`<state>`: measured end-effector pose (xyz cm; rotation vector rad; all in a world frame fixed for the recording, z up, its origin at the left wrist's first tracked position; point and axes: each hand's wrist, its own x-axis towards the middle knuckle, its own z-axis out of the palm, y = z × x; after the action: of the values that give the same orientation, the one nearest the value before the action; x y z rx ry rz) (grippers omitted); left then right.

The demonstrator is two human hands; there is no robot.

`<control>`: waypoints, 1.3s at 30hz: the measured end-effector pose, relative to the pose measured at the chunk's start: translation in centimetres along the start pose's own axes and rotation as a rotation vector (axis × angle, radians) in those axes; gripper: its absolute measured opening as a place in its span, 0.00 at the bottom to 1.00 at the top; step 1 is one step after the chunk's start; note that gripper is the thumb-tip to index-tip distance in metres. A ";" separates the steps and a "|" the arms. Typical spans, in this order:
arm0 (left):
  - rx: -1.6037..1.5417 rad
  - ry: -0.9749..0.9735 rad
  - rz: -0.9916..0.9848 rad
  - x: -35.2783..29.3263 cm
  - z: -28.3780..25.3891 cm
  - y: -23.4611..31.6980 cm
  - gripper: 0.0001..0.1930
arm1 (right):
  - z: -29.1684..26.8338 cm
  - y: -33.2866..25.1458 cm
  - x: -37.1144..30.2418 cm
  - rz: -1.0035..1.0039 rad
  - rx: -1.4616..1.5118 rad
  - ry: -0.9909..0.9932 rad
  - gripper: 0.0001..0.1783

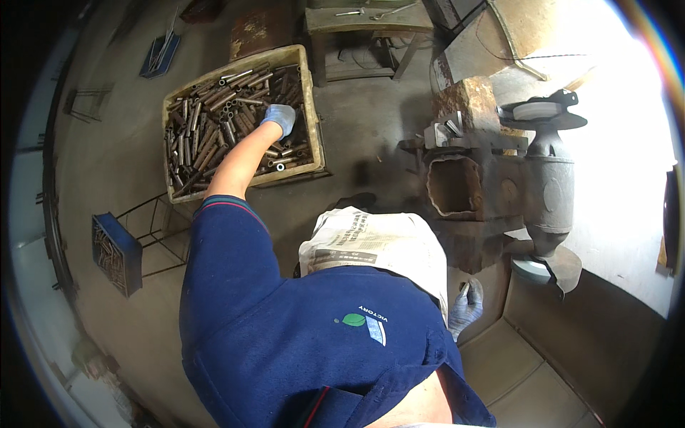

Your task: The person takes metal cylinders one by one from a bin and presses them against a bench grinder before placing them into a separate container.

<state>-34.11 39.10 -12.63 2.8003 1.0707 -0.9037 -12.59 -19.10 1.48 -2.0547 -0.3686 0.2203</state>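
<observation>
My gloved L hand (280, 120) is in the R part of the bin (308, 85), down at the metal tubes (228, 118). Fingertips hidden, so can't tell if I've got a tube gripped or not. Tubes lie loose around that hand, most to its L, some just nearer me by the front rim. Gloved R hand (466, 312) is low by my R side, next to the apron (378, 242), fingers curled; can't tell if it's holding anything. Grinder (553, 178) stands farther R.
</observation>
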 end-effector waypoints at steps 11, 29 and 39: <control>-0.577 0.621 -0.013 -3.3 -7.8 -3.8 0.09 | -0.4 0.7 -1.7 -0.018 -0.090 0.112 0.12; -1.703 -0.454 0.994 -13.0 -24.4 33.5 0.11 | 2.1 -11.9 4.3 -0.434 -0.109 0.244 0.24; -1.578 -0.839 0.941 -11.7 -23.3 41.7 0.11 | -0.1 -7.0 3.6 -0.273 -0.019 0.497 0.18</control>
<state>-3.58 4.86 4.98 1.0735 0.0385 -0.5095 -10.36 -14.73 7.58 -1.9701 -0.3342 -0.4534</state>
